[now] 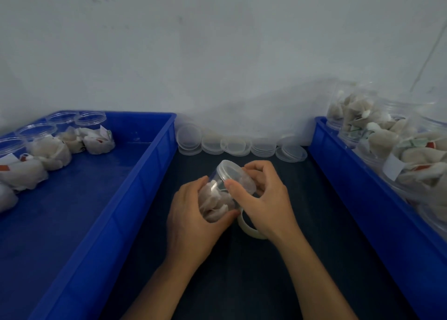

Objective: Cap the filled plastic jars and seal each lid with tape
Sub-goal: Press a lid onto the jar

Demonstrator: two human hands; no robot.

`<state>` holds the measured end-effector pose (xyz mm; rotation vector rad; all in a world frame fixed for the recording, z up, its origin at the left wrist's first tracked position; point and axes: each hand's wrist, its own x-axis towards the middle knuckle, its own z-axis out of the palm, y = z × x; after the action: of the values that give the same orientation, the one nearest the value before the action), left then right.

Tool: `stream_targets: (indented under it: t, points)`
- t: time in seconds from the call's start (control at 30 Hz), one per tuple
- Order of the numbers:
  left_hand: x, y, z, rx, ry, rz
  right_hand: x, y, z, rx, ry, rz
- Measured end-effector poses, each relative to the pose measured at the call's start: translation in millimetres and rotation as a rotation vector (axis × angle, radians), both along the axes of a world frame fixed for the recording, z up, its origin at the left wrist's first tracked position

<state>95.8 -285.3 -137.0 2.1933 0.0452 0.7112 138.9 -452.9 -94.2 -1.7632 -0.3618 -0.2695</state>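
Observation:
A clear plastic jar (217, 199) filled with pale tea bags lies tilted above the dark table, its lid (234, 174) on and facing away to the upper right. My left hand (193, 220) grips the jar's body from the left. My right hand (263, 199) curls around the lid's rim, thumb pressed on the seam between lid and jar. A roll of clear tape (251, 230) sits under my right palm, partly hidden. Loose clear lids (239, 145) lie in short stacks along the wall.
A blue tray (135, 199) on the left holds several open filled jars (50, 148) at its far left. A blue tray (362, 189) on the right is packed with filled jars (377, 136). A white wall stands close behind the table.

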Motion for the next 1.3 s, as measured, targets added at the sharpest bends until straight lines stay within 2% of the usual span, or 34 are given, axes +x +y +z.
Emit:
stream_targets:
  t: [0.13, 0.2, 0.27, 0.37, 0.43, 0.53, 0.67, 0.8, 0.9, 1.0, 1.13, 1.3]
  points:
    - [4.9, 3.8, 2.2, -0.262, 0.099, 0.027, -1.6, -2.0, -1.9, -0.1, 0.053, -0.028]
    - [8.1, 7.1, 0.5, -0.257, 0.118, 0.062, 1.4, -6.9, -2.6, -0.285, 0.04, -0.161]
    - [10.3, 7.9, -0.3, -0.192, 0.138, 0.1, 5.6, -13.4, -4.3, -0.57, 0.042, -0.236]
    - [11.3, 8.2, -2.0, -0.183, 0.162, 0.106, 7.2, -17.8, -9.5, -0.873, 0.097, -0.172]
    - [11.4, 8.4, -2.8, -0.186, 0.165, 0.076, 6.4, -17.2, -12.4, -0.996, 0.099, -0.108]
    - [11.4, 8.2, -4.2, -0.19, 0.144, 0.042, 4.4, -14.0, -12.5, -0.99, 0.114, -0.084]
    - [6.5, 4.4, 3.5, -0.23, 0.052, 0.087, 3.6, -7.6, -11.2, -0.908, 0.083, -0.211]
    - [-1.9, -0.7, 15.4, -0.043, -0.275, 0.17, 2.2, -1.4, -2.9, -0.334, 0.051, -0.224]
    - [-5.4, -5.9, 19.8, 0.098, -0.487, 0.13, -6.1, 6.8, 2.2, -0.174, -0.074, -0.136]
    - [-7.4, -10.8, 23.3, 0.101, -0.519, 0.055, -12.9, 11.5, 2.0, -0.276, -0.195, -0.077]
    - [-9.7, -12.3, 28.3, 0.015, -0.439, 0.012, -18.6, 15.6, 3.2, -0.507, -0.43, -0.11]
    - [-10.6, -14.5, 27.0, 0.02, -0.448, 0.014, -19.8, 24.6, 2.1, -0.602, -0.501, -0.075]
